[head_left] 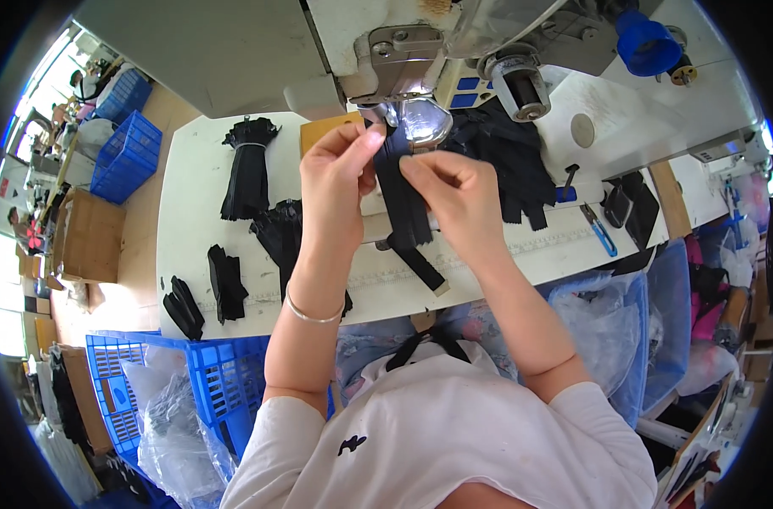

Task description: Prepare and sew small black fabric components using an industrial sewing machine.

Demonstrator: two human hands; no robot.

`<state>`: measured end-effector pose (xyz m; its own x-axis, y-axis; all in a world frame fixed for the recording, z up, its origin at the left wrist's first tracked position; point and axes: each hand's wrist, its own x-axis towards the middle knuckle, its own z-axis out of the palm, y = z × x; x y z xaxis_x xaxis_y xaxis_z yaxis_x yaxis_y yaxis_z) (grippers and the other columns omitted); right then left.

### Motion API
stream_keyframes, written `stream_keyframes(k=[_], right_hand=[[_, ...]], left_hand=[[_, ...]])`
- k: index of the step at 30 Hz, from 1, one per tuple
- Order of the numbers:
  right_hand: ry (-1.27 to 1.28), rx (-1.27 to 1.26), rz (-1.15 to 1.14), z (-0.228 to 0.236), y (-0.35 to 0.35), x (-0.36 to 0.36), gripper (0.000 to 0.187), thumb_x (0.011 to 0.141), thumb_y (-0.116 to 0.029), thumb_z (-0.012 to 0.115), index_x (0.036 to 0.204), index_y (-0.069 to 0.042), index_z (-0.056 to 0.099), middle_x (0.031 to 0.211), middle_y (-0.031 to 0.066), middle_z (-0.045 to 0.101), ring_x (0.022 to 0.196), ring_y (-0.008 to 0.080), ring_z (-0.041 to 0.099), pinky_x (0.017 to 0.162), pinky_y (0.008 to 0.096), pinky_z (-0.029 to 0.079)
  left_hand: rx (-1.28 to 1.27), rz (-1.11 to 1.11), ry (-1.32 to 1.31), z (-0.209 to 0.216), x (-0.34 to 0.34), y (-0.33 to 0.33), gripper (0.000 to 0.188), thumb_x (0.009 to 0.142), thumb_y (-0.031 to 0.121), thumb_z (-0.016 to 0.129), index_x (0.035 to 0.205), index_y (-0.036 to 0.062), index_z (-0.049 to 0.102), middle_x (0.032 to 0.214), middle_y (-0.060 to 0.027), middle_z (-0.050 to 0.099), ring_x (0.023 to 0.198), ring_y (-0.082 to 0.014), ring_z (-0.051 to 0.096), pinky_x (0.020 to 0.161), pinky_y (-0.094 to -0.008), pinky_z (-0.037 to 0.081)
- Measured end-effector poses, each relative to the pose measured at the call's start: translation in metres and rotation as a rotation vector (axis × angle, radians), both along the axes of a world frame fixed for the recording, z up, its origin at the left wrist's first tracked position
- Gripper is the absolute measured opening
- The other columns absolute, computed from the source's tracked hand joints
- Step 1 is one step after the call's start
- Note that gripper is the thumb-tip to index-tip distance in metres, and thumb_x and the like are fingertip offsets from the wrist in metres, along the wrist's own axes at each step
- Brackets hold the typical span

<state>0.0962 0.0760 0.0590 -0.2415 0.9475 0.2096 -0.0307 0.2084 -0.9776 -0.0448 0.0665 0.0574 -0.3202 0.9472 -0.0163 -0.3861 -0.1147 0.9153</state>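
Note:
A black zipper [405,208] hangs under the head of a sewing machine [397,72], its lower end over the table's front part. My left hand [340,170] pinches its upper left edge between thumb and forefinger. From the other side my right hand [463,195] grips its right edge, the fingers bent and closed. The needle area is partly hidden by my fingertips and the zipper. Below it a narrow dark strip [419,267] with a pale end lies on the white table [386,305].
A tied bundle of black strips [249,170] and smaller black bunches [227,284] lie on the left. Behind my right hand is a black pile [509,161]. Blue-handled snips [603,233] lie at right. Blue crates [221,373] with plastic bags stand below the table.

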Motion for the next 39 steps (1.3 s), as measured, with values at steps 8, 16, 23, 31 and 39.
stream_keyframes(k=[8, 16, 23, 31, 39], right_hand=[[-0.156, -0.018, -0.005, -0.023, -0.006, 0.011, 0.017, 0.085, -0.016, 0.066, 0.085, 0.002, 0.069, 0.059, 0.0018, 0.06, 0.053, 0.0045, 0.05, 0.05, 0.0218, 0.038], [-0.504, 0.309, -0.392, -0.071, 0.026, 0.059, 0.019, 0.081, -0.012, 0.067, 0.097, -0.003, 0.063, 0.087, 0.0081, 0.06, 0.075, 0.018, 0.059, 0.067, 0.03, 0.047], [-0.91, 0.3, -0.418, -0.079, 0.052, 0.07, 0.036, 0.081, -0.013, 0.066, 0.114, -0.012, 0.054, 0.097, 0.0076, 0.059, 0.09, 0.0274, 0.06, 0.076, 0.0384, 0.048], [-0.338, 0.475, -0.655, -0.051, 0.041, 0.062, 0.021, 0.086, -0.001, 0.06, 0.106, -0.008, 0.062, 0.087, 0.0036, 0.06, 0.07, 0.0143, 0.055, 0.064, 0.0267, 0.046], [-0.617, 0.468, -0.441, -0.042, 0.033, 0.073, 0.018, 0.085, 0.002, 0.057, 0.1, -0.006, 0.063, 0.089, 0.0068, 0.056, 0.077, 0.0195, 0.055, 0.066, 0.0298, 0.044]], left_hand=[[0.074, 0.035, -0.002, -0.005, -0.024, 0.046, 0.011, 0.085, 0.007, 0.06, 0.075, 0.0056, 0.06, 0.06, 0.0008, 0.053, 0.049, -0.004, 0.044, 0.041, -0.0174, 0.031], [0.096, 0.038, 0.024, 0.003, -0.031, 0.039, 0.008, 0.086, 0.005, 0.059, 0.079, 0.0023, 0.057, 0.067, -0.0025, 0.054, 0.056, -0.0101, 0.05, 0.049, -0.0232, 0.037], [0.013, 0.234, 0.14, -0.001, -0.059, -0.031, 0.015, 0.09, 0.018, 0.062, 0.089, 0.0038, 0.064, 0.071, 0.0054, 0.052, 0.064, -0.0015, 0.045, 0.055, -0.0168, 0.034], [-0.275, 0.453, 0.87, -0.088, -0.068, -0.1, 0.014, 0.081, 0.012, 0.069, 0.088, 0.0014, 0.062, 0.09, -0.0057, 0.055, 0.08, -0.0161, 0.05, 0.074, -0.0296, 0.041], [0.436, 0.042, 1.254, -0.064, 0.049, -0.076, 0.022, 0.071, 0.0, 0.064, 0.093, 0.0018, 0.06, 0.096, -0.0128, 0.059, 0.101, -0.0293, 0.052, 0.089, -0.0401, 0.042]])
